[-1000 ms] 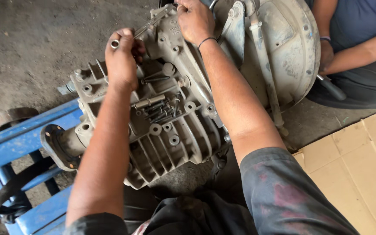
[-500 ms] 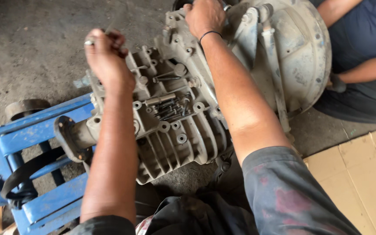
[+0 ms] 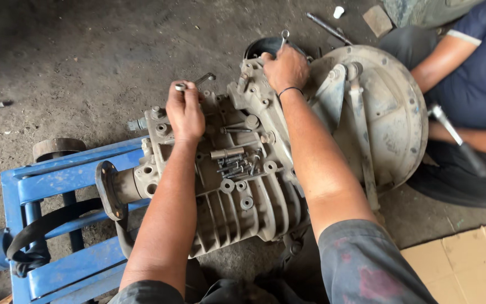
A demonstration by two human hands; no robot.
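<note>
A grimy aluminium gearbox housing lies on a blue steel trolley, its round bell housing at the right. My left hand is closed around a metal wrench over the top left of the case. My right hand rests on the upper edge of the case, next to another wrench sticking up beyond it. Several loose bolts lie in a recess on the case between my arms.
Another person in a dark blue shirt sits at the right and holds a long-handled tool. Flattened cardboard lies at the lower right. A metal rod and small bits lie on the dirty concrete floor behind the gearbox.
My left hand with the wrench has stayed at the top left of the case. The view has shifted so the gearbox sits lower in the frame; my right hand stays on the upper edge.
</note>
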